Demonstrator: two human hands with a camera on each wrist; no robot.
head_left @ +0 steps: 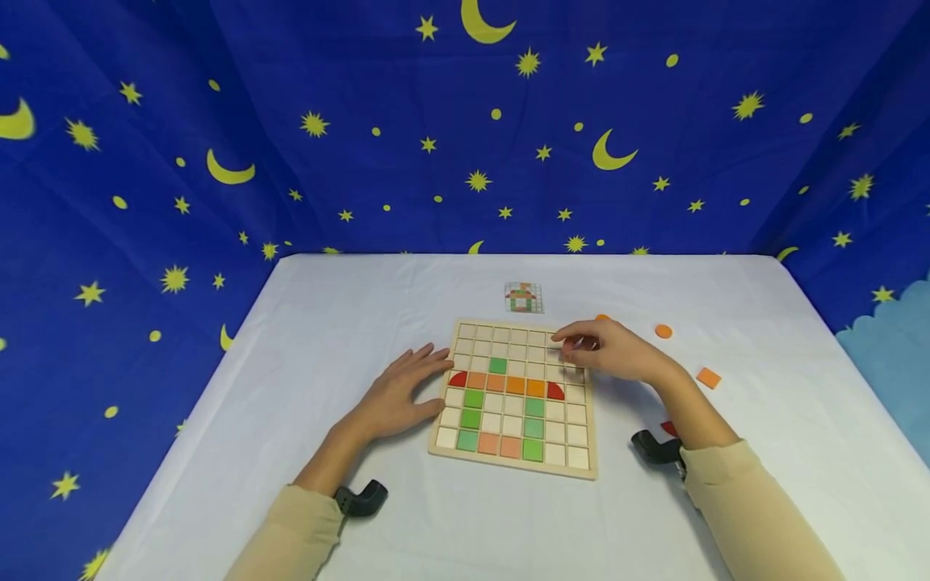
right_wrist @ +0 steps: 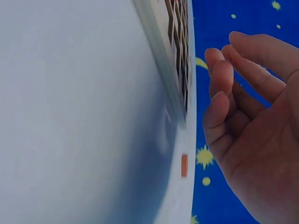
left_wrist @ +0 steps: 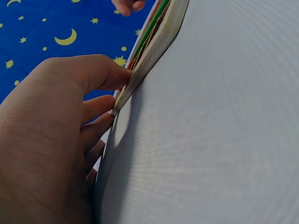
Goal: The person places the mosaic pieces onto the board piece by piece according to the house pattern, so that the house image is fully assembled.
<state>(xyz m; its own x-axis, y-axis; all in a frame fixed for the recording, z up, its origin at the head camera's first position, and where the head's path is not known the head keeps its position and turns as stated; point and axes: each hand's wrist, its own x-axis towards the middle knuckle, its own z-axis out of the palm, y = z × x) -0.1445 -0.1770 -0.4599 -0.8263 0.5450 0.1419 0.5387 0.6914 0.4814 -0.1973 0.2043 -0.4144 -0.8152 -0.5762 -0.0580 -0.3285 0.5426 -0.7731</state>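
Left hand [head_left: 400,395]: extended, touching board [head_left: 555,453] | Right hand [head_left: 613,349]: half-curled, hold indeterminate | Risk: low sweep may dislodge nearest red tile [head_left: 555,391]

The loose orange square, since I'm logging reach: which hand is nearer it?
Right. The right hand is above the right edge of the board, left of the loose orange square; the left hand is at the opposite edge.

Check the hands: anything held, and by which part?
Left hand: nothing gripped; thumb and fingers just touch the left edge of the board. Right hand: cannot tell; its bent fingers could hide a small piece.
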